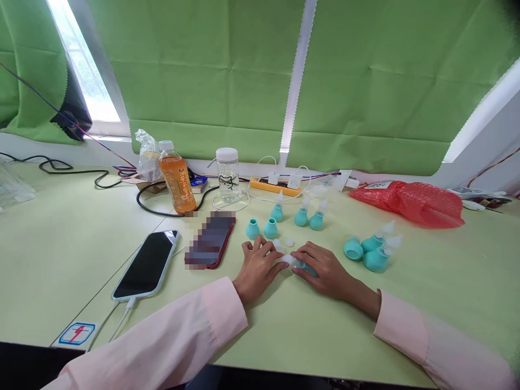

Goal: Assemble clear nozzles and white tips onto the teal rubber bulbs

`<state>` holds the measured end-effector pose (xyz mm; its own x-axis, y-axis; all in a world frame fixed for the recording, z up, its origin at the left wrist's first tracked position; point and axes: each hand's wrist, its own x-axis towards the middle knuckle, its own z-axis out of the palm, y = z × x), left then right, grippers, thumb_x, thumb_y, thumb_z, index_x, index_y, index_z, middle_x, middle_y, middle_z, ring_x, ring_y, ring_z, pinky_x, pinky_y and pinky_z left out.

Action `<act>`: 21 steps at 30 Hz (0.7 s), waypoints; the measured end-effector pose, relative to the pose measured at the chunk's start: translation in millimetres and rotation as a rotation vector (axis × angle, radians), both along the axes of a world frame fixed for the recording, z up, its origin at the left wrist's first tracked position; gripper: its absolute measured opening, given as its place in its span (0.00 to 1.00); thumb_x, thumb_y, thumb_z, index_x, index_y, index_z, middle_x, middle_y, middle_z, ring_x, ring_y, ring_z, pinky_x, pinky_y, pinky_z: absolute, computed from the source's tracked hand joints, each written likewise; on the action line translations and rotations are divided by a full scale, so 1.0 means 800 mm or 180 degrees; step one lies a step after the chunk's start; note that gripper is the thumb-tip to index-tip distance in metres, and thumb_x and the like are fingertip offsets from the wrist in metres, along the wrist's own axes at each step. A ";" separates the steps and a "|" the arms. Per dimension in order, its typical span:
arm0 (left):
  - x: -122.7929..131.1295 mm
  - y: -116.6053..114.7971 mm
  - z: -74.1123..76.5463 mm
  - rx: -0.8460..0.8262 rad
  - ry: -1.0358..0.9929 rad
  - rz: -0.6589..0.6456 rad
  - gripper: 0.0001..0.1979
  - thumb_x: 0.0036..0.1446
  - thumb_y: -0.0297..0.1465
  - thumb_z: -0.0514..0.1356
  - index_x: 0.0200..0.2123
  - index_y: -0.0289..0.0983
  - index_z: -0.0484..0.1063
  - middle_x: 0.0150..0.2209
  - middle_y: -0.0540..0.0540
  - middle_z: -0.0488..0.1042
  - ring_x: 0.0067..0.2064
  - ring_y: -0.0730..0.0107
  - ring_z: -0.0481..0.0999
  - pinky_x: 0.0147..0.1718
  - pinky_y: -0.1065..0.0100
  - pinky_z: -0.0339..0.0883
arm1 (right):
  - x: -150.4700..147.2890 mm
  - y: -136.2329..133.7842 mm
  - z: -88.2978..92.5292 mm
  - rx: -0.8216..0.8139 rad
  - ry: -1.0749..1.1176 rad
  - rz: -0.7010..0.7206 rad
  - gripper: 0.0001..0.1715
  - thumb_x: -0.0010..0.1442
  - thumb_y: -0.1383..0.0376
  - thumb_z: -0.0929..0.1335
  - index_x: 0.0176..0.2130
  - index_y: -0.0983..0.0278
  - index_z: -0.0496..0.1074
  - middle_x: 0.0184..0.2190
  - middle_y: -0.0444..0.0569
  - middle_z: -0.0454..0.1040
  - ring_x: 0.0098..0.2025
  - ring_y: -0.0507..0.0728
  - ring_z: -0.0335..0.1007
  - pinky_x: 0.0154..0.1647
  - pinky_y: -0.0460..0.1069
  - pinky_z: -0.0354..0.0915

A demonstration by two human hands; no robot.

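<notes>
My left hand (257, 269) and my right hand (323, 266) rest on the pale green table (60, 254), fingertips meeting. Between them lies a teal rubber bulb with a clear tip (296, 262); the right hand's fingers curl over the teal body, the left hand's fingers pinch the clear tip. Two teal bulbs without tips (261, 228) stand just beyond the left hand. A small clear cap (289, 241) lies above the hands. Three tipped bulbs (300, 214) stand further back. Another group of bulbs (371, 250) lies to the right.
Two phones (148, 264) (210, 240) lie to the left, one on a charging cable. At the back stand an orange drink bottle (177, 184), a clear jar (227, 174), a yellow power strip (275, 186) and a red plastic bag (410, 201). Green curtains hang behind.
</notes>
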<state>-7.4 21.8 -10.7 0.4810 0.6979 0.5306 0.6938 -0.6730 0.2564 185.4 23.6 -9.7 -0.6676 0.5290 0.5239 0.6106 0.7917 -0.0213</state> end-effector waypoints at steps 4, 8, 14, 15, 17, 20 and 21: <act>0.001 0.001 0.001 -0.0038 -0.0020 0.0023 0.10 0.54 0.37 0.52 0.34 0.39 0.70 0.32 0.47 0.69 0.39 0.62 0.61 0.32 0.62 0.48 | -0.001 0.000 -0.002 -0.0008 -0.0004 -0.0018 0.13 0.56 0.63 0.60 0.41 0.65 0.64 0.32 0.51 0.68 0.34 0.56 0.61 0.31 0.51 0.62; 0.001 0.002 -0.001 -0.0035 -0.0087 -0.0009 0.10 0.53 0.36 0.52 0.33 0.40 0.70 0.32 0.47 0.69 0.39 0.63 0.61 0.32 0.62 0.48 | -0.002 -0.001 -0.004 -0.0019 -0.0018 -0.0070 0.12 0.56 0.63 0.60 0.40 0.65 0.64 0.31 0.51 0.68 0.33 0.56 0.61 0.31 0.52 0.62; 0.001 0.001 -0.002 -0.0007 -0.0159 -0.0036 0.09 0.53 0.35 0.53 0.32 0.40 0.72 0.30 0.47 0.69 0.38 0.63 0.62 0.31 0.62 0.48 | -0.002 0.000 -0.007 0.0009 -0.0077 -0.0190 0.12 0.55 0.62 0.61 0.39 0.66 0.65 0.31 0.52 0.69 0.34 0.56 0.61 0.32 0.52 0.62; 0.000 0.001 -0.002 0.0005 -0.0171 -0.0039 0.09 0.53 0.35 0.53 0.31 0.40 0.72 0.30 0.47 0.69 0.38 0.64 0.62 0.31 0.62 0.48 | -0.002 0.000 -0.007 0.0017 -0.0082 -0.0198 0.12 0.55 0.62 0.61 0.39 0.66 0.65 0.32 0.52 0.69 0.34 0.56 0.61 0.32 0.52 0.62; 0.000 0.001 -0.002 0.0031 -0.0189 -0.0050 0.09 0.53 0.35 0.53 0.31 0.40 0.72 0.30 0.47 0.69 0.38 0.64 0.62 0.31 0.63 0.47 | -0.003 0.000 -0.008 0.0038 -0.0088 -0.0215 0.12 0.56 0.62 0.61 0.39 0.67 0.65 0.31 0.52 0.69 0.34 0.56 0.61 0.32 0.52 0.62; 0.001 0.002 -0.004 0.0082 -0.0220 -0.0032 0.09 0.53 0.34 0.54 0.28 0.39 0.72 0.28 0.48 0.69 0.37 0.66 0.62 0.31 0.63 0.47 | -0.004 0.000 -0.009 0.0056 -0.0059 -0.0246 0.12 0.55 0.62 0.61 0.38 0.67 0.66 0.31 0.52 0.69 0.34 0.57 0.61 0.32 0.52 0.62; 0.001 0.002 -0.005 0.0110 -0.0233 -0.0010 0.09 0.53 0.34 0.54 0.27 0.38 0.72 0.28 0.48 0.68 0.37 0.66 0.61 0.31 0.64 0.47 | -0.004 0.001 -0.009 0.0056 -0.0014 -0.0267 0.12 0.55 0.62 0.61 0.38 0.67 0.66 0.31 0.52 0.69 0.34 0.57 0.61 0.32 0.52 0.62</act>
